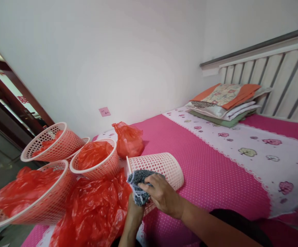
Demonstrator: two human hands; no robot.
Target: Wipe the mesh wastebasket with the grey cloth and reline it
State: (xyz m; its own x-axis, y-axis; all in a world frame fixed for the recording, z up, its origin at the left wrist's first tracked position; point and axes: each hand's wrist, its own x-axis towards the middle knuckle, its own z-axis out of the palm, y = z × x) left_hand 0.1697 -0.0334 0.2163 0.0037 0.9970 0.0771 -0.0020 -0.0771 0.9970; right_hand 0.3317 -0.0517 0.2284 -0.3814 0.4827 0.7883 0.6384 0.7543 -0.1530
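Cloth (138, 178) – 1 pc, w/ 2 hands (162, 193)

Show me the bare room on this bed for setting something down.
Best patch: the pink sheet between the tipped basket and printed white band. Another lies right of the red bag, before the wall. Crowded: the left side, with baskets and loose red plastic, and around the right hand and grey cloth.

The bare right forearm (207, 221) slants in from the lower right, its wrist (181, 207) nearly straight. The right hand (163, 193) shows its back, its fingers (152, 179) bent in a grasping curl and pointing left. The bare left forearm (129, 230) rises steeply from the bottom edge; the left hand (136, 206) is mostly hidden, its fingers unseen. The 2 hands are close together.
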